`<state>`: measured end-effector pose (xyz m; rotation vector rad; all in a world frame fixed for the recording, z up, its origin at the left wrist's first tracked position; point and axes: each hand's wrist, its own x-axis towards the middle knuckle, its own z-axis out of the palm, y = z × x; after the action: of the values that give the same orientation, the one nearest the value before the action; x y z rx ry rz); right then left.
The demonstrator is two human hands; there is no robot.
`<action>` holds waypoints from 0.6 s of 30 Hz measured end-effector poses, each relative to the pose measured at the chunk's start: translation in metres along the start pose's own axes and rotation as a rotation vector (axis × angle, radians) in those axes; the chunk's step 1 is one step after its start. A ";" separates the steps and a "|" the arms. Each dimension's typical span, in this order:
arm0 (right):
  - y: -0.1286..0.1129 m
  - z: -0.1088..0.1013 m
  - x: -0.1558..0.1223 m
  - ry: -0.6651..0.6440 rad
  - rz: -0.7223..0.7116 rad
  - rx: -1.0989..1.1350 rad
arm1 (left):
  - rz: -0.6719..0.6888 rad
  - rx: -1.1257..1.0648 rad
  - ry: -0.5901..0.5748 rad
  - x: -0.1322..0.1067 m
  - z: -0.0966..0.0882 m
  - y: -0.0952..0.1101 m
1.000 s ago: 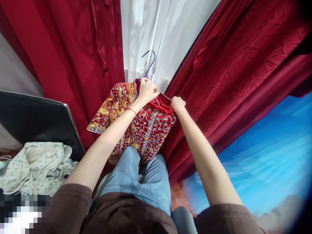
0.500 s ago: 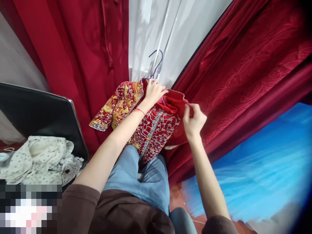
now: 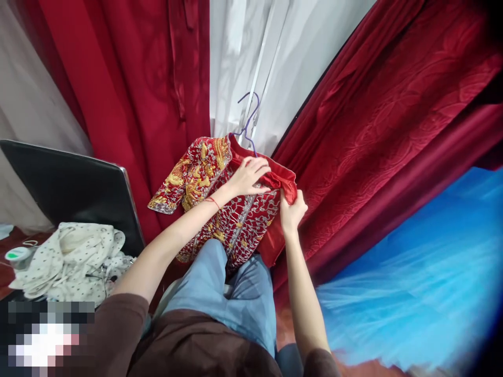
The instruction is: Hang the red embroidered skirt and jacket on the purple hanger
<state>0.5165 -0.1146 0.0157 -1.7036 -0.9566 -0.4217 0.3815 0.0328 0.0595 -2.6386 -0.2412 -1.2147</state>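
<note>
A red embroidered jacket (image 3: 204,175) with gold and silver needlework is in front of my legs, its one sleeve spread to the left. A purple clothes hanger (image 3: 251,112) rises from its neck, the lower part hidden inside the jacket. My left hand (image 3: 249,177) lies over the open front below the collar, thumb and fingers apart. My right hand (image 3: 293,209) pinches the red lined edge at the jacket's right side, where smooth red lining shows. The right sleeve cannot be made out.
Red curtains (image 3: 129,78) hang on both sides of a white curtain (image 3: 228,63). To the left are a black chair back (image 3: 74,188), a dotted white cloth (image 3: 74,256) and a lidded tub (image 3: 19,255). Blue tulle (image 3: 396,277) spreads at the right.
My left hand has moved down from the hanger's neck onto the jacket front. My right hand has come down and inward, folding the jacket's right edge inward.
</note>
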 end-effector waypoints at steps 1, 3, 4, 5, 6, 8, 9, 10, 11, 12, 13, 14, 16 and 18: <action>0.000 -0.002 0.003 -0.002 -0.006 0.012 | 0.017 0.014 -0.022 -0.001 0.005 0.003; 0.000 -0.005 0.011 -0.006 -0.006 0.029 | 0.005 0.051 -0.045 0.002 0.015 0.007; -0.001 -0.007 0.017 0.000 -0.001 0.029 | -0.019 0.068 -0.044 0.006 0.021 0.008; -0.002 -0.009 0.023 0.007 0.003 0.023 | -0.049 0.078 -0.038 0.011 0.026 0.008; -0.005 -0.010 0.030 0.017 0.004 0.013 | -0.081 0.082 -0.031 0.017 0.030 0.008; -0.016 -0.010 0.039 0.039 -0.002 -0.016 | -0.157 0.074 -0.016 0.028 0.039 0.007; -0.023 -0.008 0.040 0.042 -0.006 -0.032 | -0.196 0.067 -0.011 0.033 0.043 0.007; -0.031 -0.004 0.037 0.030 -0.013 -0.047 | -0.232 0.061 -0.009 0.037 0.047 0.007; -0.039 0.000 0.031 0.008 -0.027 -0.062 | -0.272 0.062 -0.008 0.041 0.050 0.008; -0.046 0.005 0.022 -0.023 -0.049 -0.072 | -0.315 0.070 -0.006 0.043 0.053 0.009; -0.052 0.010 0.011 -0.067 -0.086 -0.076 | -0.357 0.082 -0.003 0.045 0.056 0.010; -0.054 0.015 0.000 -0.103 -0.124 -0.072 | -0.396 0.095 0.001 0.047 0.059 0.011; -0.051 0.021 -0.020 -0.145 -0.143 -0.077 | -0.441 0.098 0.009 0.046 0.061 0.011; -0.034 0.024 -0.033 -0.166 -0.054 -0.150 | -0.413 0.064 0.013 0.044 0.059 0.008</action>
<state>0.4656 -0.1023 0.0061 -1.8739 -1.1165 -0.4004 0.4542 0.0437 0.0546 -2.6018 -0.8415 -1.3095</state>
